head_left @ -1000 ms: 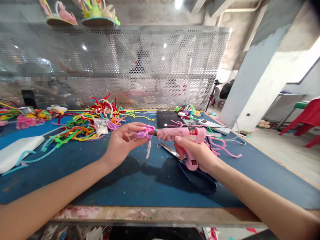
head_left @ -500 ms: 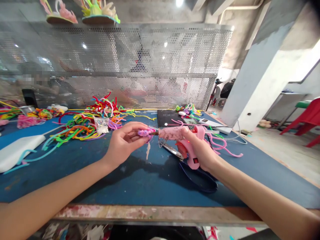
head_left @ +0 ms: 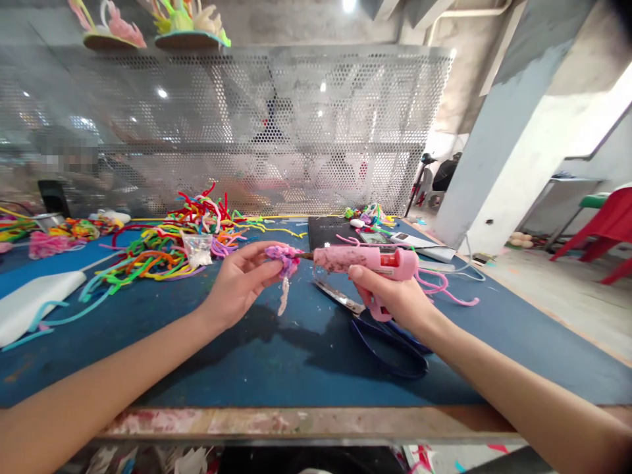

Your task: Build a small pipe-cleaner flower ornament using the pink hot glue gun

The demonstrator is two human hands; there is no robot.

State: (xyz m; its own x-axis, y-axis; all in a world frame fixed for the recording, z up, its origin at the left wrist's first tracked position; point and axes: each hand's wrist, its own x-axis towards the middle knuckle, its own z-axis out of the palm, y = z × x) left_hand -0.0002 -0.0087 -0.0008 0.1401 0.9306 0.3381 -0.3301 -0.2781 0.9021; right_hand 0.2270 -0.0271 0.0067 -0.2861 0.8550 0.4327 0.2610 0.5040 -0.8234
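Blue and broad, one table (head_left: 296, 375) fills the foreground, with one perforated metal screen (head_left: 247, 131) standing behind it and one pillar (head_left: 518, 131) off to the right. Up top we've got two ornaments on round bases, one pink (head_left: 114, 41), one yellow-green (head_left: 192, 38). Across the table sprawls a big tangle of fuzzy stems (head_left: 148, 257), too many to count, with one small clear bag (head_left: 197, 250) beside it and one white slab (head_left: 39, 306) to its left.

Two bare hands are at work in the middle! Right hand (head_left: 397, 296) is wrapped around one pink glue gun (head_left: 345, 259), nozzle pointing left; one pair of scissors (head_left: 340, 297) with dark blue handles lies on the table just beneath. Left hand (head_left: 239, 283) has one fuzzy bundle (head_left: 284, 258) pinched between thumb and fingers, held above the table, right at the nozzle; whether they touch, I can't tell.

And what's changed from half a second ago? That bundle has turned and shows more of itself, the gun's grip has swung under the hand, and more of the scissors' handles shows. Look at the bundle now: small, knobbly, purple and lilac with hot pink, one pale, fuzzy tail (head_left: 283, 299) dangling below.
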